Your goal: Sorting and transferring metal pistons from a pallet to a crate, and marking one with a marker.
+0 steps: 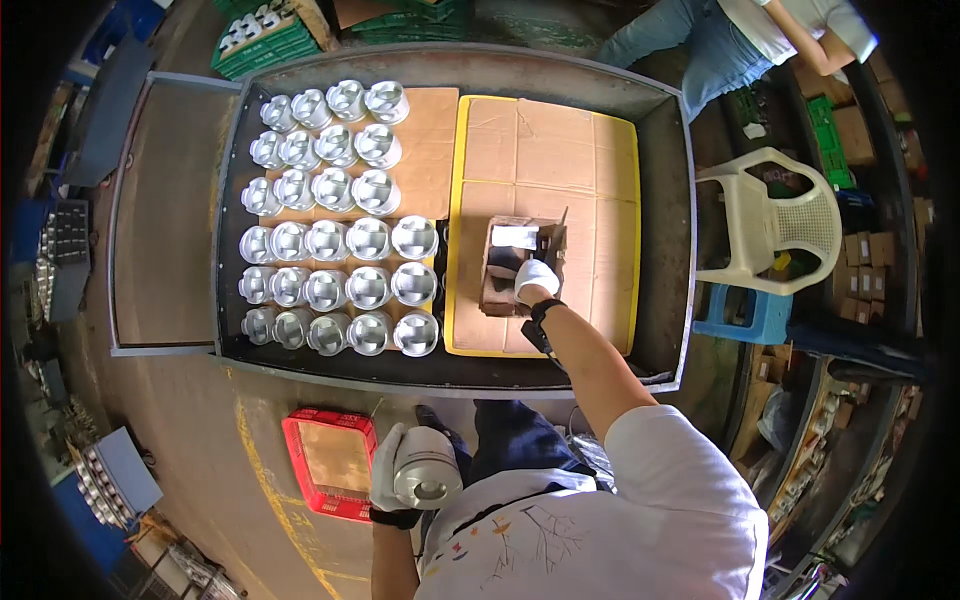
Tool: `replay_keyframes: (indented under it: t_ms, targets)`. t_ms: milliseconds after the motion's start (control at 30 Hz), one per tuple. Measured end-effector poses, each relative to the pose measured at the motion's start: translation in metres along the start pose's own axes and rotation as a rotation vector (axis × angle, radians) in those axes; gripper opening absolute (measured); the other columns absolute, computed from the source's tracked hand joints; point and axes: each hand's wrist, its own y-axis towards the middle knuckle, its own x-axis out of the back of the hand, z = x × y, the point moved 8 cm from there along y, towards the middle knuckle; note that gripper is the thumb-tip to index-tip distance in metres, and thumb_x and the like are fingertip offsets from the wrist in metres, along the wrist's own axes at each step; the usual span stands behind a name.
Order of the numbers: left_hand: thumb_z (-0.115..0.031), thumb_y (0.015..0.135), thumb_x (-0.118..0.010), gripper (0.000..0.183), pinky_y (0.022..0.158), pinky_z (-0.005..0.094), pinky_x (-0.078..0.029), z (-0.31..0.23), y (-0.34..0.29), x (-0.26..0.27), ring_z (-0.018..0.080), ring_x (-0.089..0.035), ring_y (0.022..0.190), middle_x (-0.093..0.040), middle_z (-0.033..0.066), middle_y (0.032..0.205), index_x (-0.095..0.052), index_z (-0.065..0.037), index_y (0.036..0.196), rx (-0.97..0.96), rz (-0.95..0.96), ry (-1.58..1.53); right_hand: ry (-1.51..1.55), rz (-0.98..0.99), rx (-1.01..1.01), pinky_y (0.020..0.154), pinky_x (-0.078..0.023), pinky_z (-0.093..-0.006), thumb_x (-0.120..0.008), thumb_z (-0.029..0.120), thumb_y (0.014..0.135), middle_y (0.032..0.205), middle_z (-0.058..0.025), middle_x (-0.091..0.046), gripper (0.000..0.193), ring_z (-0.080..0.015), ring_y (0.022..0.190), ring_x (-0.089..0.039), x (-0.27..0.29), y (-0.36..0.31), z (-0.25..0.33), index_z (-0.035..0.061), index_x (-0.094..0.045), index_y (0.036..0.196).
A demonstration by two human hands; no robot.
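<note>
A silver metal piston [428, 468] is held low in front of me, its round crown toward my body. My white-gloved left hand [384, 475] wraps around its side. Over the table, my gloved right hand [537, 280] reaches into a small open cardboard box [497, 298]. Its fingers are hidden there, so whether they grip anything does not show. Dark contents and a white piece [514, 237] lie inside the box. To the left, several rows of similar pistons [325, 240] stand on cardboard sheets.
The box rests on a yellow-rimmed, cardboard-covered board [605, 200] within a dark metal-edged table [450, 372]. Below it is a red crate [325, 462] on the floor. A cream plastic chair [735, 225] and blue stool [745, 312] stand right. Another person [690, 45] is at the far right.
</note>
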Motion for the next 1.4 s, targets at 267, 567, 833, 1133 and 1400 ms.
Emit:
replay_keyframes:
  t_ms: [267,567,833,1133,1400]
  targets:
    - [-0.035,0.095,-0.049,0.044,0.082,0.0470,-0.056,-0.012,0.002,-0.003,0.0359,-0.063,0.097,-0.053,0.0193,0.121,-0.046,-0.014,0.134,-0.205,-0.006,0.264,0.607,0.071,-0.130,0.057,-0.053,-0.0326,-0.068,0.026,0.076,0.067,-0.0089,-0.067,0.018,-0.0231,0.066,-0.067,-0.004,0.009,-0.021,0.0078,-0.071,0.074]
    - [-0.019,0.094,-0.051,0.034,0.076,0.0401,-0.056,-0.030,0.019,-0.004,0.0296,-0.065,0.087,-0.064,0.0208,0.100,-0.054,0.005,0.117,-0.057,0.232,0.017,0.897,0.539,0.226,0.048,-0.047,-0.0283,-0.063,0.037,0.084,0.065,-0.0077,-0.065,0.034,-0.0171,0.051,-0.058,0.094,-0.133,-0.017,0.0041,-0.066,0.076]
    - [-0.027,0.100,-0.046,0.034,0.079,0.0313,-0.050,-0.072,-0.047,-0.023,0.0160,-0.063,0.080,-0.066,0.0093,0.087,-0.066,0.000,0.094,-0.299,0.362,0.337,1.302,0.483,0.989,0.080,-0.053,-0.0299,-0.051,0.019,0.096,0.116,-0.0106,-0.061,0.033,-0.0172,0.098,-0.062,0.138,-0.271,0.074,0.0008,-0.055,0.124]
    - [-0.053,0.096,-0.046,0.054,0.067,0.0273,-0.052,-0.074,-0.149,0.076,0.0139,-0.062,0.068,-0.066,0.0076,0.082,-0.065,-0.002,0.091,0.030,0.333,0.175,0.119,-0.547,1.594,0.064,-0.044,-0.0372,-0.062,0.022,0.086,0.062,-0.0074,-0.053,0.014,-0.0224,0.063,-0.053,0.137,-0.475,0.257,0.0109,-0.059,0.079]
    - [-0.041,0.098,-0.052,0.037,0.052,0.0223,-0.039,-0.064,-0.229,0.192,0.0063,-0.044,0.052,-0.048,-0.0056,0.060,-0.059,-0.011,0.078,-0.156,0.260,0.186,-0.434,-0.723,2.078,0.065,-0.041,-0.0367,-0.057,0.021,0.075,0.075,-0.0026,-0.047,0.011,-0.0217,0.071,-0.052,0.068,-0.608,0.366,0.0159,-0.051,0.083]
